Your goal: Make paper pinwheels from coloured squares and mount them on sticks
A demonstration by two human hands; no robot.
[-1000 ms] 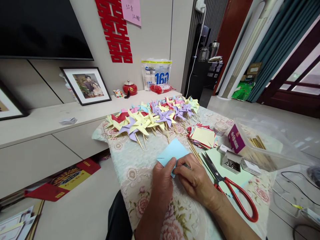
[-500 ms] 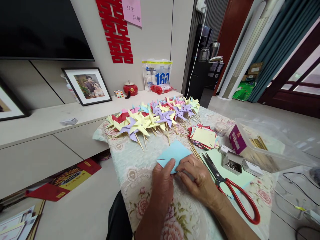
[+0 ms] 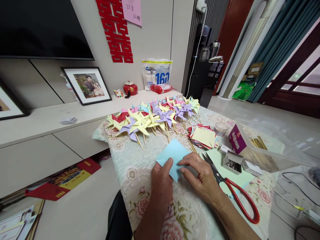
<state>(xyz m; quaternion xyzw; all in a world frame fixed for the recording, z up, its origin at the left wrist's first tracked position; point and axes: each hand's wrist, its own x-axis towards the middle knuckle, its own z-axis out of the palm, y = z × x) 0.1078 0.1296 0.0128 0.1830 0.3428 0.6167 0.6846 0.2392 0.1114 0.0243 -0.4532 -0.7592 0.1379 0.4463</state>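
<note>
Left hand (image 3: 162, 180) is pinching the blue paper (image 3: 175, 150) at its 7 o'clock, while the right hand (image 3: 200, 176), fingers loosely parted at 4 o'clock, is now baring the near corner (image 3: 176, 175), leaving the left steadying.

On the plastic bag (image 3: 157, 75) ahead of me I read a big blue "160". The pink note (image 3: 132, 11) shows me a handwritten "35"; its lower line stays unclear. The red cutout (image 3: 116, 33) carries 囍 signs. I can't read the purple label (image 3: 237, 140).
</note>
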